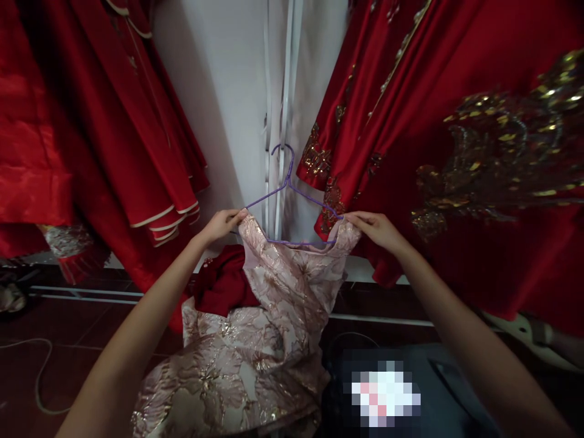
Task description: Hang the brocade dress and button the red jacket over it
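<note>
A pale pink brocade dress point(292, 304) with metallic flower patterns hangs from a thin purple clothes hanger point(289, 178). My left hand point(224, 224) pinches the dress's left shoulder at that end of the hanger. At the opposite shoulder, my right hand point(375, 229) is closed on the fabric in the same way. The hanger's hook points up, in front of a white wall. Dark red cloth point(223, 281) shows behind the dress, near its left side. The lower part of the dress runs off the bottom of the view.
Red garments point(159, 140) hang at the left, and red gowns with gold sequins point(497, 158) hang at the right. White metal poles point(274, 79) stand between them. A cable point(43, 371) lies on the dark tiled floor. A bright, pixelated patch covers something at lower right.
</note>
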A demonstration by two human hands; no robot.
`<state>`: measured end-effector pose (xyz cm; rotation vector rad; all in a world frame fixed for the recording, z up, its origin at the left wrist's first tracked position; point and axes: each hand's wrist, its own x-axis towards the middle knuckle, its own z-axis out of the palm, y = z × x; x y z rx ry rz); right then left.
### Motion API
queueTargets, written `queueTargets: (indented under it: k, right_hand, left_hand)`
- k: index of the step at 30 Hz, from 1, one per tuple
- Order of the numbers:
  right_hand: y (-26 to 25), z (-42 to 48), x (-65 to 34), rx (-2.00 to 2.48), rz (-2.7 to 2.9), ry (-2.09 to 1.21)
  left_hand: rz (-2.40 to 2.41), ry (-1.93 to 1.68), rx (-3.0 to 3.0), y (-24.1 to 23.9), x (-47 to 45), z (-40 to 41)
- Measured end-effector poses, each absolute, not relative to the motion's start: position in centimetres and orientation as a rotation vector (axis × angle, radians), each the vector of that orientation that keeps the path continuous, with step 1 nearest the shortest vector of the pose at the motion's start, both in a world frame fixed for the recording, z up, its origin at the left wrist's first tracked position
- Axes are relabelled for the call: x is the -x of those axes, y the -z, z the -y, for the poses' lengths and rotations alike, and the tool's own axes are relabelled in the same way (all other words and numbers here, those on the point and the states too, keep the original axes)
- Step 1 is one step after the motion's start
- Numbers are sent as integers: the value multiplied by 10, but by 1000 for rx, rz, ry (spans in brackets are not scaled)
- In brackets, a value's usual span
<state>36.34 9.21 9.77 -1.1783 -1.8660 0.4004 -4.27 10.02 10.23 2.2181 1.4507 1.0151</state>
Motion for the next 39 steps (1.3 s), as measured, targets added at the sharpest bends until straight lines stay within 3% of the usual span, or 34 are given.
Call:
queueTargets:
  k: [9, 13, 18, 23, 27, 39]
  right_hand:
    - [-74, -78, -398, 1315, 1657, -164]
    - [-48, -58, -404, 1518, 1766, -92]
    - [-36, -21, -381, 1410, 2067, -255]
    - [-63, -5, -342, 1294, 2005, -92]
    - [-78, -28, -336, 1219, 1826, -36]
    - [-56, -72, -411, 1420, 1334, 181]
  left_hand:
    - [-1508, -1230, -1907, -52, 87, -82]
    - [-1559, -1021, -1960, -34, 90, -64]
    - [-1620, -879, -2342, -45, 65, -40]
    - [-1309, -1028, -2651, -66, 15, -41]
    - [-1184, -1057, -2588, -57, -11, -54]
    - [-1105, -1197, -2362, -42, -11, -47]
